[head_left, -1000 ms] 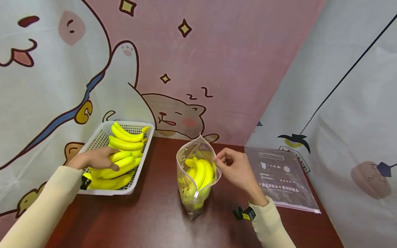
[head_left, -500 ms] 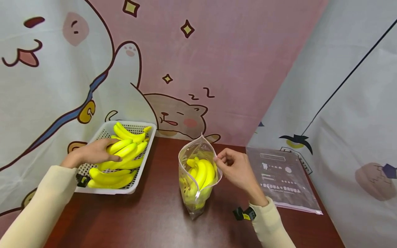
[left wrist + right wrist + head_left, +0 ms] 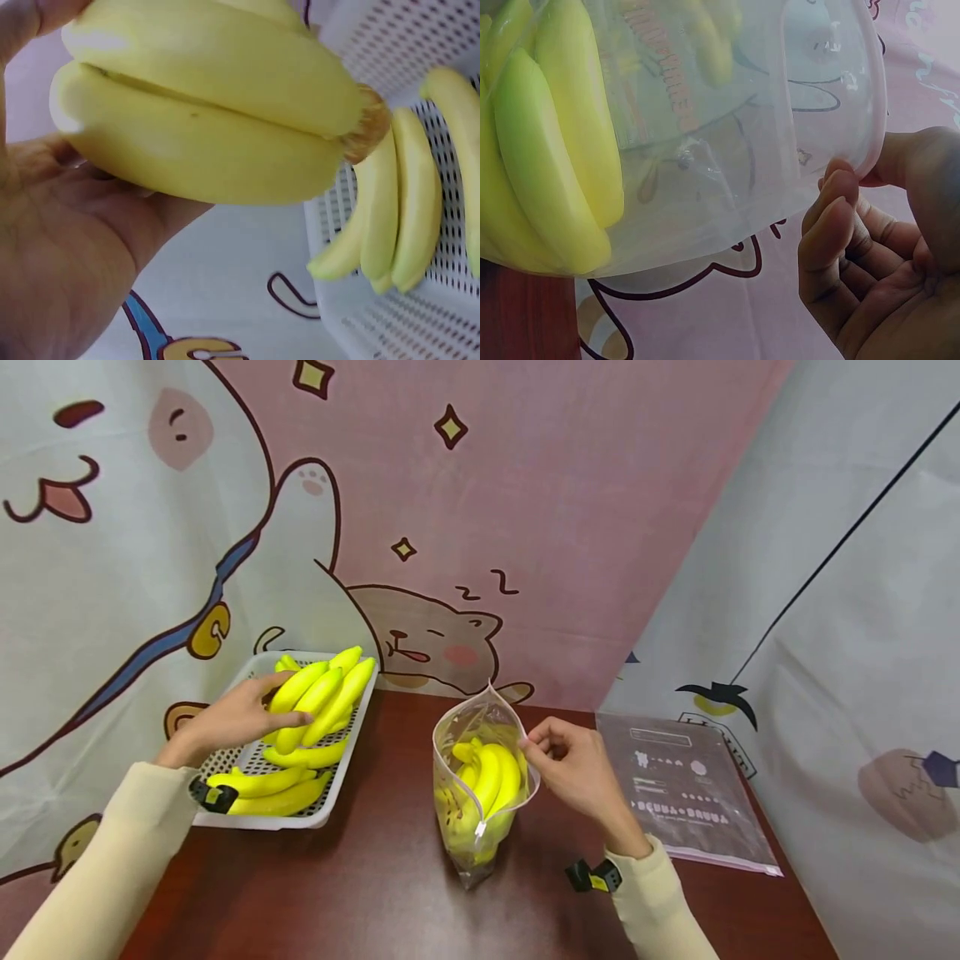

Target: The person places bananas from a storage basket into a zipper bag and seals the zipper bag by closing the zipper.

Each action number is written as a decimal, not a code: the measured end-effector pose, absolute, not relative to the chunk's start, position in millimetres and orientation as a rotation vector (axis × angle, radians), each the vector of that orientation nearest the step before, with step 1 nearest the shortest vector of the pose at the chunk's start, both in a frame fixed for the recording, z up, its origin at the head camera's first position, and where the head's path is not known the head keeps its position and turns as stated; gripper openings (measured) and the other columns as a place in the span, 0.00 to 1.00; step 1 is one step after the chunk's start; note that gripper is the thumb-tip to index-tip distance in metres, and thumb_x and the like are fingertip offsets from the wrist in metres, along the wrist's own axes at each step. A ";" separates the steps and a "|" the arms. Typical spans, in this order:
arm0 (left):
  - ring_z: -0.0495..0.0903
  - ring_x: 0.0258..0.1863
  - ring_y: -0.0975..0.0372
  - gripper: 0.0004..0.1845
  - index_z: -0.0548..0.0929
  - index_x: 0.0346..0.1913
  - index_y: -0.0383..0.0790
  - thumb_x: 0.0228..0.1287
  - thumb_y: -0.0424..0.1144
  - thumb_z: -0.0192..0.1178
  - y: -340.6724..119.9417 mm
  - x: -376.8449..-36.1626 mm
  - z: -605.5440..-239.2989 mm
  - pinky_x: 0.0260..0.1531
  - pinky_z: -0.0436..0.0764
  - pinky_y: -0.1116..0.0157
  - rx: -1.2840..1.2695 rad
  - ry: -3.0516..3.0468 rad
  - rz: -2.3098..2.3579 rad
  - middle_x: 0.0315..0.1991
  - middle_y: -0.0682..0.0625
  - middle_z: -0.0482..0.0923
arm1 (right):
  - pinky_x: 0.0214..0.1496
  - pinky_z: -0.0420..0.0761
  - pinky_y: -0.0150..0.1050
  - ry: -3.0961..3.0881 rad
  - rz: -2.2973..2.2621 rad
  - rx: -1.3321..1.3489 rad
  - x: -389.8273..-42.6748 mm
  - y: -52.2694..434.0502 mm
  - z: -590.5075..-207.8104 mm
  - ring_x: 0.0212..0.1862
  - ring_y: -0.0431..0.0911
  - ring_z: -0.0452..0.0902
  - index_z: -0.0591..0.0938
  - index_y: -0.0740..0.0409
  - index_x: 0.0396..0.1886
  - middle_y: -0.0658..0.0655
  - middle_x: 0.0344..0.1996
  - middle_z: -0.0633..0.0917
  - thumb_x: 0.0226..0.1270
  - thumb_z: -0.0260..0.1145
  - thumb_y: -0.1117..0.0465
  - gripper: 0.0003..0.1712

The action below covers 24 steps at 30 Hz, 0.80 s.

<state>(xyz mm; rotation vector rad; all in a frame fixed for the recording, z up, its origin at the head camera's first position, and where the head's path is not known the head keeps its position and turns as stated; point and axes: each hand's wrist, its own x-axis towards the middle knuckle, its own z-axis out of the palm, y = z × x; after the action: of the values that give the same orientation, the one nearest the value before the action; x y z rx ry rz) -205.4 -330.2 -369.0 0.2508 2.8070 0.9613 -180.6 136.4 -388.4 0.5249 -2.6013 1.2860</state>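
My left hand point(image 3: 228, 720) grips a bunch of yellow bananas point(image 3: 321, 695), lifted above the white perforated basket point(image 3: 339, 785); in the left wrist view the bunch point(image 3: 202, 112) fills the palm point(image 3: 60, 247). More bananas point(image 3: 273, 783) lie in the basket point(image 3: 390, 315). My right hand point(image 3: 573, 768) pinches the right rim of a clear zip bag point(image 3: 480, 777) that stands open on the dark red table point(image 3: 360, 893). Yellow bananas point(image 3: 487, 777) are inside the bag. In the right wrist view the fingers point(image 3: 840, 225) hold the bag's rim point(image 3: 877, 127), with bananas point(image 3: 547, 157) behind the plastic.
A flat frosted zip bag point(image 3: 678, 789) lies on the table at the right, near the right edge. Cartoon-printed cloth walls point(image 3: 465, 510) close in the back and both sides. Each wrist carries a small black and yellow clip point(image 3: 592, 877).
My left hand has lifted a banana bunch out of the basket, upward and to the right. The right hand and the bag have stayed still.
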 end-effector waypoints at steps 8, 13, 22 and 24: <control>0.78 0.48 0.53 0.41 0.65 0.76 0.46 0.68 0.63 0.62 -312.0 -204.0 -359.0 0.46 0.79 0.61 0.235 2.824 1.123 0.53 0.45 0.79 | 0.18 0.72 0.34 -2.613 1.303 0.497 -181.9 137.5 -387.8 0.17 0.43 0.74 0.84 0.47 0.30 0.51 0.18 0.85 0.67 0.72 0.58 0.06; 0.80 0.48 0.54 0.38 0.66 0.76 0.48 0.70 0.60 0.62 -296.6 -201.7 -350.2 0.44 0.82 0.64 0.268 2.783 1.261 0.55 0.45 0.81 | 0.17 0.75 0.37 -2.611 1.336 0.485 -183.6 138.9 -385.5 0.15 0.44 0.74 0.84 0.50 0.31 0.47 0.16 0.83 0.67 0.72 0.58 0.05; 0.86 0.43 0.56 0.34 0.64 0.77 0.47 0.74 0.54 0.60 -270.0 -194.6 -334.9 0.43 0.86 0.65 0.353 2.641 1.513 0.52 0.42 0.82 | 0.17 0.75 0.38 -2.614 1.386 0.451 -185.2 135.5 -384.5 0.14 0.45 0.75 0.85 0.51 0.35 0.49 0.16 0.84 0.67 0.72 0.58 0.03; 0.86 0.42 0.57 0.33 0.65 0.75 0.48 0.74 0.55 0.59 -264.8 -193.0 -330.4 0.43 0.86 0.65 0.355 2.621 1.539 0.51 0.42 0.82 | 0.17 0.75 0.38 -2.616 1.387 0.457 -185.8 134.3 -384.8 0.15 0.45 0.75 0.85 0.50 0.34 0.51 0.16 0.85 0.67 0.72 0.58 0.03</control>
<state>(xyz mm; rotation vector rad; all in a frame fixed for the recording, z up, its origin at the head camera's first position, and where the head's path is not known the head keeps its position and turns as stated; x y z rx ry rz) -193.0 -264.8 -330.4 0.3546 2.6210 1.5395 -185.8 134.3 -384.8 0.4572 -2.6158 1.3874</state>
